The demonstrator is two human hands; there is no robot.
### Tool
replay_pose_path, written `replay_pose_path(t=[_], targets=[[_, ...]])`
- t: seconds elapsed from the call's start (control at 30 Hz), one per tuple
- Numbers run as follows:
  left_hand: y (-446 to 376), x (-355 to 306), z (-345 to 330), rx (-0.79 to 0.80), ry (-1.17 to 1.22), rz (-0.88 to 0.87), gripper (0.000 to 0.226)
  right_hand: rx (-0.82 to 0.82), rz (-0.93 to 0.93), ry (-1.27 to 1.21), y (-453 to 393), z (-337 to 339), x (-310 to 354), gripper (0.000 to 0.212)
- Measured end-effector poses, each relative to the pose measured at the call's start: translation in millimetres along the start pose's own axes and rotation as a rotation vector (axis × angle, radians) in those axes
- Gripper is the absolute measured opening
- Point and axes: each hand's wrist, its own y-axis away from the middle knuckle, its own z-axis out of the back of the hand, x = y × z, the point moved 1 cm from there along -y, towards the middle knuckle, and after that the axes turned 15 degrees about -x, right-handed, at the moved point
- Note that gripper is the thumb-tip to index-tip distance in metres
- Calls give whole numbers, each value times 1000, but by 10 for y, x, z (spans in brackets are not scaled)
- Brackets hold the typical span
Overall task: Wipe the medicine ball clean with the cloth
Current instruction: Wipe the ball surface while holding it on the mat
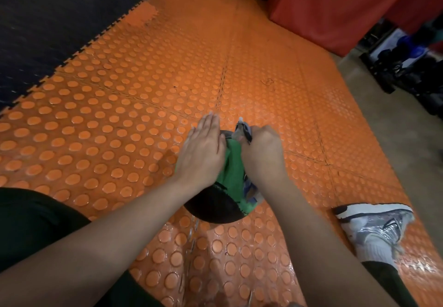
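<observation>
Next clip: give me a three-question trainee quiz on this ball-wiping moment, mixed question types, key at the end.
1. True or false: the left hand lies flat with straight fingers.
2. What colour is the cloth on the medicine ball?
3. The ball rests on: A) a studded orange mat B) a wooden bench C) a table.

Key: 1 true. 2 green. 3 A. The right hand is curled round something small that cannot be identified.
</observation>
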Motion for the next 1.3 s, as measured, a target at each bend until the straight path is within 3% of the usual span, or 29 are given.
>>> replay_pose_path(t=[0.13, 0.37, 0.57, 0.67, 0.8, 0.93, 1.07, 1.2, 1.3], targets=[[-36, 48, 31, 15, 13, 24, 51, -1, 117, -106, 206, 51, 99, 25], [54, 12, -15, -42, 79, -38, 51, 6, -1, 44, -71, 22, -54, 25], [78, 80, 19, -68, 166, -52, 53, -11, 152, -54, 161, 4, 172, 23], [60, 105, 15, -71, 148, 0, 50, 61, 46, -79, -5, 68, -2, 22], [44, 82, 5, -88, 153, 26, 51, 25, -56, 61, -88, 64, -190, 28], [15, 93, 0, -81, 179, 5, 53, -65, 82, 4, 114, -55, 118, 23], [2, 193, 34, -52, 254, 53, 51, -22, 190, -43, 189, -88, 252, 23], [-27, 185, 39, -48, 221, 81, 50, 1, -43, -106, -68, -20, -52, 22], [-86, 186, 42, -73, 195, 81, 50, -13, -97, -59, -137, -53, -141, 22]])
